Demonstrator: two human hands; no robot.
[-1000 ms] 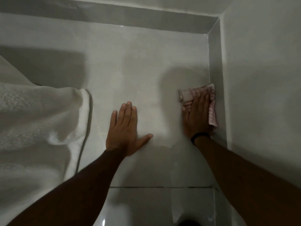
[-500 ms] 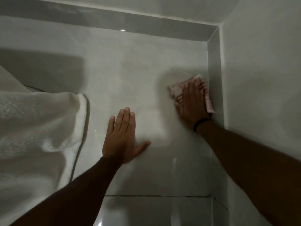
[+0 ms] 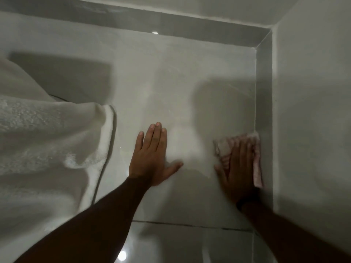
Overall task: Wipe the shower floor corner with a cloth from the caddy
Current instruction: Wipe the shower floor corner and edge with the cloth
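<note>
1. The shower floor (image 3: 190, 76) fills the view; its far-right corner, where the raised edges meet, is bare and well ahead of my cloth.
2. A white towel (image 3: 47, 145) covers the floor's left side, cut off by the frame.
3. My left hand (image 3: 152, 158) lies flat, fingers together, thumb out, probably bracing me.
4. My right hand (image 3: 237, 168), blurred, presses the pink cloth (image 3: 223, 149) flat against the floor's right edge, fingers slightly spread.
5. No caddy is visible.

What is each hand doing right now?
Left hand: open, flat on the floor, holding nothing.
Right hand: open, pressing the cloth down.
</note>
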